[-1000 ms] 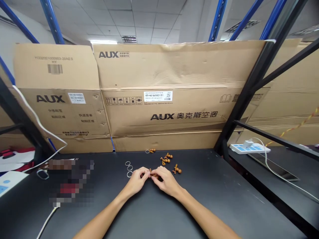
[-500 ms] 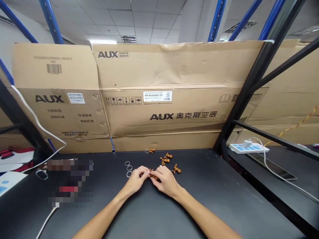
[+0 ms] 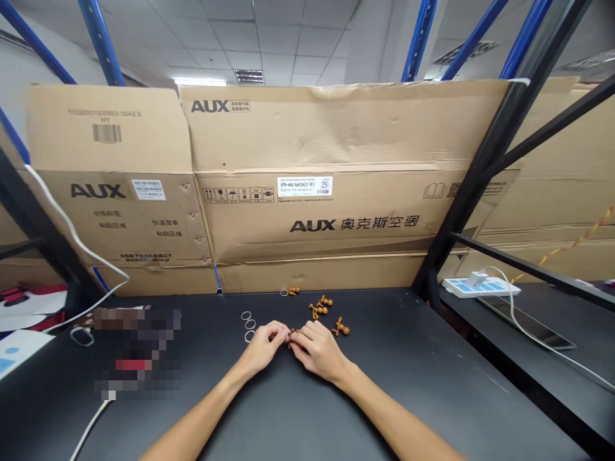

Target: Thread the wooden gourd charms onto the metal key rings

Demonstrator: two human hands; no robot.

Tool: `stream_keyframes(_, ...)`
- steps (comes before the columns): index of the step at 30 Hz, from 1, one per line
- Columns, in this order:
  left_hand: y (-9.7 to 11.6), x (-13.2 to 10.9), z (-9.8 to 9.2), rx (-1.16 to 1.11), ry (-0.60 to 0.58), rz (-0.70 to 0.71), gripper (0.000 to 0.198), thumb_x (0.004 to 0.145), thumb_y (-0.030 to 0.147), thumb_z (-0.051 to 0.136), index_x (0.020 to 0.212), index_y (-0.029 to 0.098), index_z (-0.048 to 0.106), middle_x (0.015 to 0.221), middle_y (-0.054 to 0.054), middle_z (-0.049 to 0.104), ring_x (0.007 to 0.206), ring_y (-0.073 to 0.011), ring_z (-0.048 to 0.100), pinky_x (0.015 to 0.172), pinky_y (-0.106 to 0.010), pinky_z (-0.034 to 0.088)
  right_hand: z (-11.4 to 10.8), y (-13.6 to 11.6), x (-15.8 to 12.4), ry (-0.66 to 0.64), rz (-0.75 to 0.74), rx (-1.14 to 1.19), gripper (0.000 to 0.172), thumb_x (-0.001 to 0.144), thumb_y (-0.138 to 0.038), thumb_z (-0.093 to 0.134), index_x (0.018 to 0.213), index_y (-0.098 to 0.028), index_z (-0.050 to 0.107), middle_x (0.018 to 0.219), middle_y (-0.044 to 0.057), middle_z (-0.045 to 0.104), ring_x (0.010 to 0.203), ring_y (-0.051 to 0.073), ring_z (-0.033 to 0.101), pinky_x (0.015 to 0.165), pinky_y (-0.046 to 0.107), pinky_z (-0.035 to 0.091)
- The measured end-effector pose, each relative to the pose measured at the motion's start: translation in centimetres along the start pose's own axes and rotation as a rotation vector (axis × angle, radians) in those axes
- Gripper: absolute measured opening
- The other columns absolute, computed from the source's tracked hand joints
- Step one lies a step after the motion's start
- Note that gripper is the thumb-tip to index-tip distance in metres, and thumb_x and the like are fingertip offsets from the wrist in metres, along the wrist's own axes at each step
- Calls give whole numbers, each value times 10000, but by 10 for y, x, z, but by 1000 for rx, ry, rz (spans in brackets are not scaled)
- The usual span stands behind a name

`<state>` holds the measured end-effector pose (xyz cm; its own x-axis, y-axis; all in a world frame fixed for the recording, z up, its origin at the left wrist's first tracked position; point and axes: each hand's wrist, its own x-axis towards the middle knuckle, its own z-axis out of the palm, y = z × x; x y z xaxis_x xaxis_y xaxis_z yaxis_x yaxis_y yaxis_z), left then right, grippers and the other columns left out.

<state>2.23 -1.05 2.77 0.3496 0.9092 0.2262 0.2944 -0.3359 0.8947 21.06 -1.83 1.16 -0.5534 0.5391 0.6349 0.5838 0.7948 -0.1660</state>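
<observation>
Stretching in from the near edge of the counter (image 3: 259, 422), two forearms (image 3: 218, 400) angle toward its middle. There the left hand (image 3: 265, 347) and right hand (image 3: 321, 349), fingers curled, pinch a small brown charm (image 3: 291, 339) between nearly closed fingertips, which hide most of it. Three rings (image 3: 248, 320) lie in a row just left of the left hand. Past the right hand lie a lone charm (image 3: 342, 328) and, farther, two close-set charms (image 3: 319, 310). A ringed charm (image 3: 294, 291) lies by the far edge, below upright cardboard (image 3: 327, 147).
</observation>
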Motion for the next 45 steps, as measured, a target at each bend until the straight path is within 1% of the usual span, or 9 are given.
stream_keyframes(4,-1,0,0,-8,-11,12,344,873,429,487,686,166,606,840,-43,641,774,-168,589,770,-271,460,0,0,0,-9,1,-34,189,929,-222,454,966,-210,638,818,76,638,758,200,524,691,338,392)
stream_keyframes(11,-1,-1,-2,-13,-30,29,316,881,410,487,727,166,614,868,-51,638,810,-174,587,806,-282,451,-2,1,1,-23,23,21,168,904,-207,471,956,-207,630,783,60,630,728,190,518,685,327,397)
stream_keyframes(20,-4,1,-2,31,-14,29,393,887,463,468,658,169,595,900,-55,638,834,-171,579,800,-271,445,0,9,-2,43,261,136,80,821,-196,574,897,-201,597,805,41,627,739,184,561,706,304,444)
stream_keyframes(26,2,-3,1,149,16,12,391,858,422,525,577,161,601,932,-52,624,740,-144,577,709,-253,444,0,7,-2,62,217,149,64,845,-206,555,887,-199,603,799,40,629,752,182,566,712,301,453)
stream_keyframes(33,7,-6,3,230,-8,69,275,867,327,514,692,181,668,1007,-58,609,817,-156,601,708,-257,461,-1,10,-2,68,274,105,97,855,-209,552,926,-196,618,838,53,647,784,199,581,750,328,462)
stream_keyframes(38,6,-7,5,260,-6,101,372,866,369,535,565,167,618,961,-51,601,795,-151,605,754,-267,467,-1,9,-2,13,206,144,137,883,-236,522,967,-200,625,830,54,646,802,202,569,755,330,458)
stream_keyframes(40,5,-7,6,276,-3,113,362,887,367,505,612,172,638,974,-56,596,825,-158,606,771,-272,468,0,9,-2,7,207,149,133,890,-240,516,954,-198,624,834,56,645,803,202,565,751,330,454)
stream_keyframes(43,5,-8,6,299,-11,137,298,906,345,470,744,185,663,1034,-66,585,870,-166,602,769,-271,475,0,10,-2,26,289,117,116,890,-249,520,905,-199,624,843,58,643,790,201,566,746,335,447)
stream_keyframes(45,5,-8,6,313,-17,150,278,902,337,480,747,188,656,1056,-65,581,902,-169,598,800,-274,475,-1,11,-2,24,322,118,105,885,-250,530,891,-200,622,837,54,640,785,197,567,741,331,444)
